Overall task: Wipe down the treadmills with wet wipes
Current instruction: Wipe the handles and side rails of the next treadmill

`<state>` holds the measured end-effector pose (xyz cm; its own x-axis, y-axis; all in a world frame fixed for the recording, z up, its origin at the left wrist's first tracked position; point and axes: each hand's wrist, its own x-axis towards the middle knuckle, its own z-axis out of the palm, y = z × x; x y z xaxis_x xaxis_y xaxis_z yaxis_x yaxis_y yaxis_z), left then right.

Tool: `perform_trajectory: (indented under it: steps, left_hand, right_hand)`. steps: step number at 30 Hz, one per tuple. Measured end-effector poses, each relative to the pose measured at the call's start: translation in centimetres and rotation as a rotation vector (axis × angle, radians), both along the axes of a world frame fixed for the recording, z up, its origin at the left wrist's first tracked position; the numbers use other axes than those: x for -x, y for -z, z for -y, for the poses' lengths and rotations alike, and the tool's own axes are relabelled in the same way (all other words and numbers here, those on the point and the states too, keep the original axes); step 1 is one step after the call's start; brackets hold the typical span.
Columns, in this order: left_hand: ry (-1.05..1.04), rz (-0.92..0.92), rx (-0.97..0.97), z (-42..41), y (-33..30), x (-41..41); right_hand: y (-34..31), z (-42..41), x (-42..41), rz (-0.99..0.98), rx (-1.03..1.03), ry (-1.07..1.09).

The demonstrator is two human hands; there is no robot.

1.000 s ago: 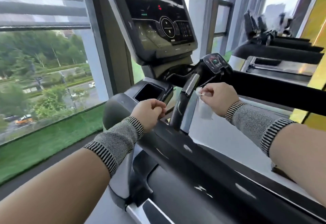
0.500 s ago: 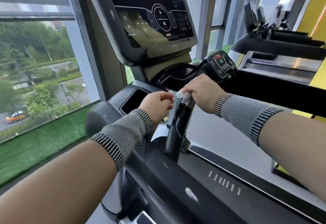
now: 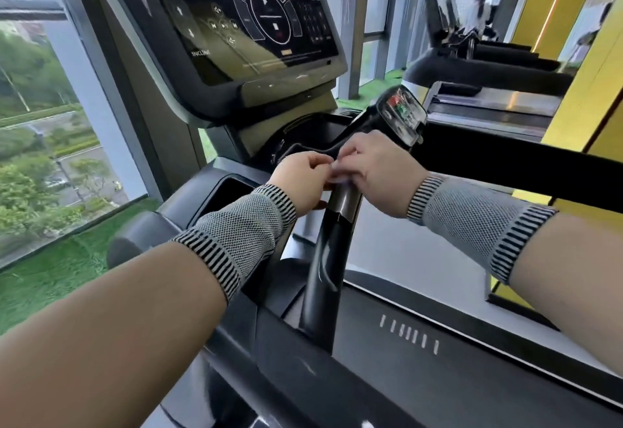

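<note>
Most of the wet wipe (image 3: 338,179) is hidden: only a pale, blurred scrap shows between the left hand (image 3: 298,178) and the right hand (image 3: 377,171), atop the upright grip bar (image 3: 332,252). The hands cover the bar's top end, and their fingers (image 3: 322,161) smear together there, so who pinches the wipe cannot be told. Above the bar, the console screen (image 3: 249,23) is cut off by the top edge. The treadmill deck (image 3: 438,377) below it runs out of frame. The far treadmills (image 3: 488,57), right of the bar, are blurred.

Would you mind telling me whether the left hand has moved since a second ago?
Yes: the left hand has moved right along the treadmill, toward the upright handle, meeting the right hand.
</note>
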<state>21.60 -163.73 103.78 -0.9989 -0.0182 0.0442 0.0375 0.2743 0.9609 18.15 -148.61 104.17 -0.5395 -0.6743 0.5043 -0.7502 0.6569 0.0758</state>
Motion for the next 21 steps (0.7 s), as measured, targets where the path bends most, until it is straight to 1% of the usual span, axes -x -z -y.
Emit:
perform_trajectory:
  steps: [2, 4, 5, 7, 8, 9, 12, 13, 17, 21]
  left_hand:
    - [0.019, 0.011, -0.035, -0.2, 0.1, 0.4]
    - [0.046, 0.011, -0.033, -0.3, 0.2, 0.8]
    - [0.064, 0.011, -0.017, -0.3, 0.2, 1.0]
    - [0.100, 0.018, 0.002, 0.0, 0.3, 1.4]
    - [0.110, 0.023, -0.009, 0.1, 0.4, 1.6]
    - [0.117, 0.032, -0.027, 0.3, 0.4, 1.7]
    - [0.143, 0.044, -0.032, 0.4, 0.5, 1.8]
    - [0.149, 0.042, -0.023, 0.5, 0.5, 1.7]
    - [0.152, 0.040, -0.040, 0.6, 0.6, 1.9]
    - [0.140, 0.038, -0.039, 0.5, 0.6, 1.7]
  right_hand:
    - [-1.8, -0.4, 2.1, 0.036, 0.029, 0.227]
    - [-2.7, -0.5, 3.0, 0.019, 0.005, 0.349]
    - [-2.8, -0.4, 2.9, 0.008, -0.008, 0.351]
    - [-2.1, -0.3, 2.2, 0.000, -0.057, 0.277]
    - [-1.9, -0.4, 2.2, 0.024, -0.067, 0.250]
    - [-2.1, -0.4, 2.5, 0.059, -0.035, 0.263]
    - [-2.1, -0.5, 3.6, 0.110, 0.233, 0.411]
    - [-1.6, -0.4, 3.4, 0.119, 0.310, 0.429]
    - [0.9, -0.2, 0.6, 0.203, 0.552, 0.346]
    - [0.6, -0.5, 2.2, 0.361, 0.908, 0.469]
